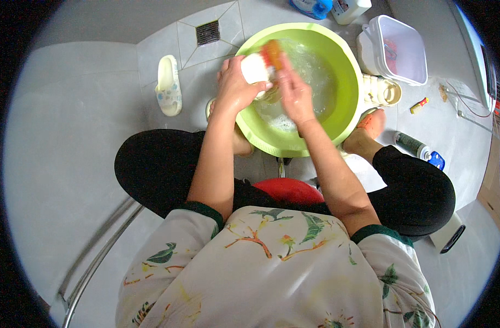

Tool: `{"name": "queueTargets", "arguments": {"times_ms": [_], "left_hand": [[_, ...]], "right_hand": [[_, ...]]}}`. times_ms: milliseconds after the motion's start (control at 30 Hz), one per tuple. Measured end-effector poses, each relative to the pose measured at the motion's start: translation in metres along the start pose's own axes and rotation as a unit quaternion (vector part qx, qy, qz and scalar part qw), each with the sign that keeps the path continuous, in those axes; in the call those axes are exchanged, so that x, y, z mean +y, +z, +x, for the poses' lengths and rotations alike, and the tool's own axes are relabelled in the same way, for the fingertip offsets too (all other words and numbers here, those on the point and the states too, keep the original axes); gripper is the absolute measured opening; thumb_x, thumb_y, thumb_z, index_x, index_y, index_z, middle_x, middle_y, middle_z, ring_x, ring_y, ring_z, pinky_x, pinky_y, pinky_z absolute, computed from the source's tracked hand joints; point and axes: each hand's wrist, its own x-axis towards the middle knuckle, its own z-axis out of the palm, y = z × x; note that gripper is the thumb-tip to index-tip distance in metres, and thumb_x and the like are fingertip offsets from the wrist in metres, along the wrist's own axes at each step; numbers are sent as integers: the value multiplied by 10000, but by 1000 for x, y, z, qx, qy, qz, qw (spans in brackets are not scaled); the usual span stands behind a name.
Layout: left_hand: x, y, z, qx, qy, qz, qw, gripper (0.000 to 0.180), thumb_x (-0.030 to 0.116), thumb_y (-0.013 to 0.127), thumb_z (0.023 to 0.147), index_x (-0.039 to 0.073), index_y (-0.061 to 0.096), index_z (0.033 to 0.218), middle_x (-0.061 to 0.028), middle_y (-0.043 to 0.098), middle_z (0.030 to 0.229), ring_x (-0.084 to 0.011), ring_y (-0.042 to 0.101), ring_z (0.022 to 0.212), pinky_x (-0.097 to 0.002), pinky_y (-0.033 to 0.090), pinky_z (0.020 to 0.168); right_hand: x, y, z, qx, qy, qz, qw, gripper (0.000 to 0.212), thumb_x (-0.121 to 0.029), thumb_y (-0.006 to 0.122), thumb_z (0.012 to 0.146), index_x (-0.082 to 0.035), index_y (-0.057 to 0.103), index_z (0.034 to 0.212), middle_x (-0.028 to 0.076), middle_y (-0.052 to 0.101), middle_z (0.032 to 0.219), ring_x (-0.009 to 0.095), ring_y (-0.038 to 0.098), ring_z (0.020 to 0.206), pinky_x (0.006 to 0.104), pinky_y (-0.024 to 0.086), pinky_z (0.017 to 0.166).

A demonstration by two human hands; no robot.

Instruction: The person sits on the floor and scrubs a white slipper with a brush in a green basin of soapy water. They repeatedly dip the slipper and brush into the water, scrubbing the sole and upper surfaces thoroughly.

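Gray tile flr (198,90); above green basin (350,71) I've L hand (235,90) gripping white item (252,68), R hand (297,97) w/ fingers round blurry orange brush (271,53).

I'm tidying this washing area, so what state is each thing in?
Green basin: holding sudsy water
White item: gripped in left hand
Orange brush-like tool: in right hand, blurred
White bucket: uncovered
Dark canister: lying on its side
Spotted slipper: unworn
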Motion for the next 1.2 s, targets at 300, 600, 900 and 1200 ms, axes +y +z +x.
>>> {"name": "queueTargets", "arguments": {"times_ms": [300, 600, 900, 1200], "left_hand": [[3, 4, 4, 32, 78, 81, 993, 673, 153, 812, 628, 32, 508, 1216, -152, 537, 1207, -345, 454, 1167, -425, 338, 1024], [-9, 7, -1, 21, 49, 30, 998, 686, 148, 840, 595, 36, 520, 1191, -158, 544, 1208, -365, 480, 1134, -426, 380, 984], [-23, 5, -5, -13, 29, 30, 999, 678, 148, 842, 611, 43, 516, 1196, -151, 540, 1219, -337, 478, 1147, -414, 366, 1002], [-7, -3, -11, -20, 26, 3, 999, 669, 98, 824, 622, 39, 500, 1204, -142, 520, 1232, -336, 453, 1174, -409, 369, 1029]], "right_hand": [[20, -12, 2, 26, 68, -102, 992, 443, -373, 502, 943, -253, 474, 1369, 240, 663, 913, 361, 672, 842, 430, 524, 768], [13, -4, 14, -31, 100, -148, 983, 464, -385, 468, 951, -239, 443, 1391, 272, 645, 933, 420, 642, 884, 470, 504, 803], [-9, 17, -23, -5, 64, -103, 993, 468, -400, 441, 957, -243, 429, 1398, 286, 639, 919, 442, 636, 867, 484, 497, 825], [99, -50, 25, 114, 237, -223, 939, 540, -477, 312, 972, -237, 307, 1455, 241, 622, 1114, 446, 590, 1008, 503, 462, 901]]}}
